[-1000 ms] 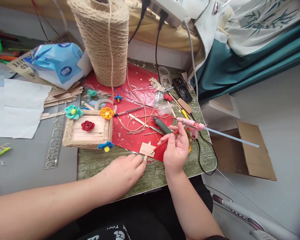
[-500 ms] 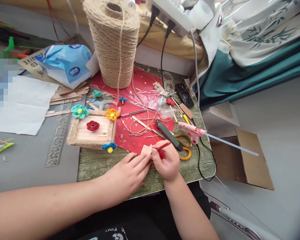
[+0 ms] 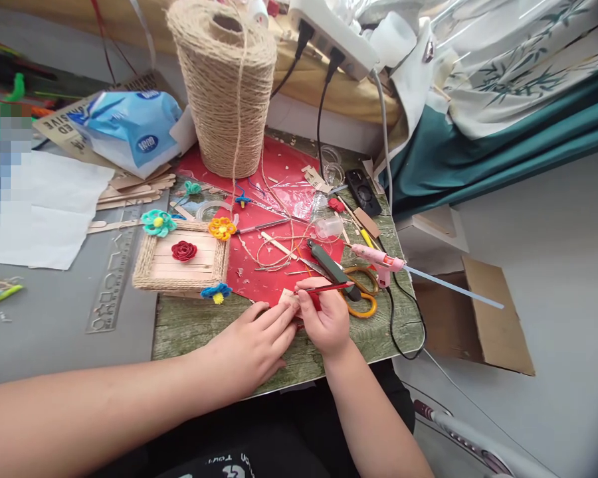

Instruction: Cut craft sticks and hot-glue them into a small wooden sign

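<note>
In my right hand point(image 3: 326, 318) is a slim red pencil point(image 3: 323, 288), pinched between thumb and fingers and slanting over the table edge side. Its tip meets a small pale piece point(image 3: 286, 296), which could be wood or card. My left hand point(image 3: 256, 342) lies flat with its fingers stretched out, fingertips pressing on that piece and partly covering it. Left of the hands stands a craft-stick box point(image 3: 179, 259) edged with twine, bearing a dark red rose point(image 3: 184, 251) and several fuzzy flowers. Beyond my right hand lie a green utility knife point(image 3: 331, 269) and orange-handled scissors point(image 3: 366, 305).
A tall twine spool point(image 3: 224, 93) stands at the back on red paper point(image 3: 254, 232). A pink glue gun point(image 3: 379, 257) with a long stick lies at the right edge, its cord trailing. A clear ruler point(image 3: 110, 292), a blue packet point(image 3: 134, 126) and craft sticks point(image 3: 134, 190) are leftward.
The pencil has tilted flatter, its tip shifting left onto the pale piece. My right fingers have moved slightly left. The whole view has drifted a little; my left hand stays pressed down.
</note>
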{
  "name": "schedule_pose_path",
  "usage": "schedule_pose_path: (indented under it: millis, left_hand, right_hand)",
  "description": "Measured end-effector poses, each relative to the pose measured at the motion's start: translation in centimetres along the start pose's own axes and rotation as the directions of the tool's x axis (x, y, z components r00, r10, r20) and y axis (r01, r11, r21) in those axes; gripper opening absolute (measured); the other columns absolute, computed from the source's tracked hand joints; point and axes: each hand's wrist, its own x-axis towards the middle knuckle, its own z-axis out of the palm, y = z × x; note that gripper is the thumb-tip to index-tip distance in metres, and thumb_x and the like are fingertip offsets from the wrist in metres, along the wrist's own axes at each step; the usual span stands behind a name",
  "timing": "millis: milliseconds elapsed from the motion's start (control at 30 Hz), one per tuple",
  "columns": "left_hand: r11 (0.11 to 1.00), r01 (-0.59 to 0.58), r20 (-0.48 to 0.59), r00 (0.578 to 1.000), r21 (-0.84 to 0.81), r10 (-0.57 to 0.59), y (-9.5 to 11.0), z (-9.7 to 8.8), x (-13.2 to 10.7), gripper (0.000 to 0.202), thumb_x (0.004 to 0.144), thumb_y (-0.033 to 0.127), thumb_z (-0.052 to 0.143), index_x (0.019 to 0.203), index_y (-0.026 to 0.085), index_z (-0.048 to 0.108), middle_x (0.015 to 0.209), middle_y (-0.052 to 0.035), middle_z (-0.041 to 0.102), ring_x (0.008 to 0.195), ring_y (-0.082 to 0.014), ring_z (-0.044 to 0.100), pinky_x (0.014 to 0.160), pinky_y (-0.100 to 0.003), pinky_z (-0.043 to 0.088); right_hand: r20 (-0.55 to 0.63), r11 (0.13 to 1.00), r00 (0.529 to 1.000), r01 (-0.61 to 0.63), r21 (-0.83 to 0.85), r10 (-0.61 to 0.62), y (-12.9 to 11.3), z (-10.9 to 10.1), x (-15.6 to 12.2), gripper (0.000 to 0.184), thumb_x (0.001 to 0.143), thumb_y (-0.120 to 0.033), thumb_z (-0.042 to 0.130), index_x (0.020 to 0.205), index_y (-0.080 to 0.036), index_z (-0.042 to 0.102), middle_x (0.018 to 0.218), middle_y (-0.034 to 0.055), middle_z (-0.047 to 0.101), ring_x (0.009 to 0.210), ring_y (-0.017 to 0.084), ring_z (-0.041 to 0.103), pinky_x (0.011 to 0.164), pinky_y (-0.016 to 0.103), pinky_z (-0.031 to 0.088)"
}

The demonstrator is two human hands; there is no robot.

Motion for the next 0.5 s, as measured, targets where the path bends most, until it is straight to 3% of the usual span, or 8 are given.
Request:
schedule_pose_path:
  millis: [500]
  left_hand:
    - [1.0, 0.002, -0.033, 0.999, -0.001, -0.002, 0.04, -0.14, 0.24, 0.049, 0.1, 0.045, 0.059, 0.134, 0.009, 0.062, 0.144, -0.0201, 0.063, 0.141, -0.0346, 0.049, 0.105, -0.049, 0.04]
  right_hand:
    - [0.105, 0.978, 0.983, 0.163, -0.133, -0.15, 0.13, 0.94, 0.3, 0.023, 0.102, -0.013, 0.058, 0.12, -0.025, 0.067, 0.104, 0.007, 0.076, 0.098, 0.023, 0.073, 0.089, 0.043, 0.061]
